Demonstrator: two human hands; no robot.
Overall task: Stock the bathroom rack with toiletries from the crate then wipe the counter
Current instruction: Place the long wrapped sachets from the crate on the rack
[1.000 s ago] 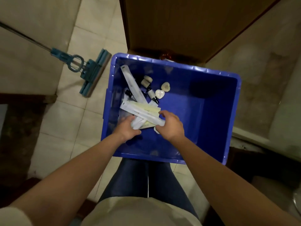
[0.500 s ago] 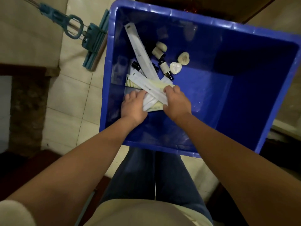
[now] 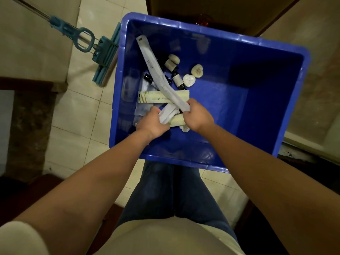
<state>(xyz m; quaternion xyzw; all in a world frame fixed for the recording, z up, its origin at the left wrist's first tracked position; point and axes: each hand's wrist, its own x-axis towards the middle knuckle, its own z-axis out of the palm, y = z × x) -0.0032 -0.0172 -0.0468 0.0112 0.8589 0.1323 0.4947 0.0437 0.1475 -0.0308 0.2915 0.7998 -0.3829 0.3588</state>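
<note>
A blue plastic crate (image 3: 287, 100) stands on the floor in front of my legs. Inside lie long white sachets, cream packets (image 3: 156, 97), small dark bottles (image 3: 177, 78) and two heart-shaped soaps (image 3: 189, 80). My right hand (image 3: 197, 115) grips the lower end of a long white sachet (image 3: 156, 69) that slants up toward the crate's far left corner. Just left of it, my left hand (image 3: 151, 122) holds a bunch of short white packets (image 3: 167, 114). Both hands are inside the crate near its front left.
A blue squeeze mop (image 3: 103, 52) lies on the pale floor tiles left of the crate. A brown door (image 3: 211, 8) stands behind the crate. A dark stone ledge (image 3: 31, 115) runs along the left, and a pale wall or tub edge (image 3: 312, 140) along the right.
The camera has shifted and the crate sits lower in view than half a second ago. My right hand has closed on the long white sachet's end; my left hand has gathered the short packets.
</note>
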